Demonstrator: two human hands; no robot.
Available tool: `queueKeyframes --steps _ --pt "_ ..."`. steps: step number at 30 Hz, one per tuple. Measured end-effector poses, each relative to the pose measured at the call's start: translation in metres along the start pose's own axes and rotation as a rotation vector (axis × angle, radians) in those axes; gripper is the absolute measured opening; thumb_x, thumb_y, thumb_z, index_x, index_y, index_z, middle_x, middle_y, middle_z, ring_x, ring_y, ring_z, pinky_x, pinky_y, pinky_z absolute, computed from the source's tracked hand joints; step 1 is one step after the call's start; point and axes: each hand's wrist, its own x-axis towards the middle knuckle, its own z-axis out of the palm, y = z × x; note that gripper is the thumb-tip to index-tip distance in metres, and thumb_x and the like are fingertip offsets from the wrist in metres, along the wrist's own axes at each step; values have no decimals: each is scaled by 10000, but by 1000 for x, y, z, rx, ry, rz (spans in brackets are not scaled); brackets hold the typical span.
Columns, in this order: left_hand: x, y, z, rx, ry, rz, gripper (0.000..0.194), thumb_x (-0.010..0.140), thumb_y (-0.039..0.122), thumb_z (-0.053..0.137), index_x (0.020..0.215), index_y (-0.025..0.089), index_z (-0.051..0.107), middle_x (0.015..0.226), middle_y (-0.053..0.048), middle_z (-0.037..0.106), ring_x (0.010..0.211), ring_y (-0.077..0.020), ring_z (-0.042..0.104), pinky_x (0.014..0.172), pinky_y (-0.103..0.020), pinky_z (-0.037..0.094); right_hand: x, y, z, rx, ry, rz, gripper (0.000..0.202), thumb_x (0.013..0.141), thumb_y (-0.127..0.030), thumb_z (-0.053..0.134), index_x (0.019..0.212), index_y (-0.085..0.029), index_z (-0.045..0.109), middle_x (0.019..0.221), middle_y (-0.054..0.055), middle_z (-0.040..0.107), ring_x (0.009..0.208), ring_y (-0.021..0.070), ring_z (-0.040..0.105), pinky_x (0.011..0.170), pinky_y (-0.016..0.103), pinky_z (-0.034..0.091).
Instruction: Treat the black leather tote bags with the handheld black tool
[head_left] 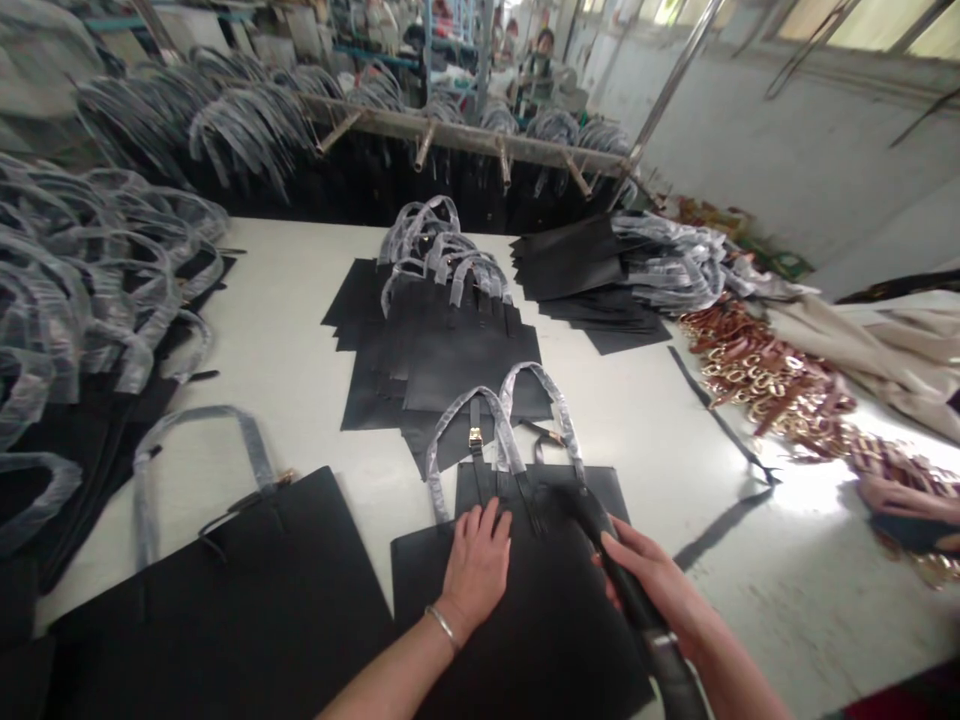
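A black bag [525, 610] with plastic-wrapped handles lies flat on the white table in front of me. My left hand [478, 565] rests on its upper part, below the handles, fingers stretched forward and the palm down. My right hand [649, 580] is wrapped round a black tool [626, 590] with a hose-like rear end. The tool's blurred front end is over the bag near the base of the right handle. A strap with a gold buckle [475, 437] stands out between the handles.
Another black bag [225, 600] lies at the left, beside a large pile of wrapped handles [90, 270]. Stacked black panels [472, 350] lie ahead. Brown straps with gold rings [765, 375] and another person's hand [907, 497] are at the right. A metal rack [465, 132] spans the back.
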Motion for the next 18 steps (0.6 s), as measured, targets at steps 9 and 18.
queueKeyframes --steps 9,18 --pt "2 1 -9 8 -96 66 462 876 165 526 1334 232 521 1424 -70 486 1230 -321 423 1020 -501 362 19 -6 -14 73 -99 63 279 843 -420 653 995 -203 563 702 -21 645 460 91 579 411 190 475" --pt "5 1 -12 1 -123 70 437 903 244 513 1340 233 515 1428 -65 482 1233 -322 406 1020 -488 349 12 -9 -11 72 -48 77 295 806 -440 692 921 -185 596 671 -11 654 440 90 573 399 191 480"
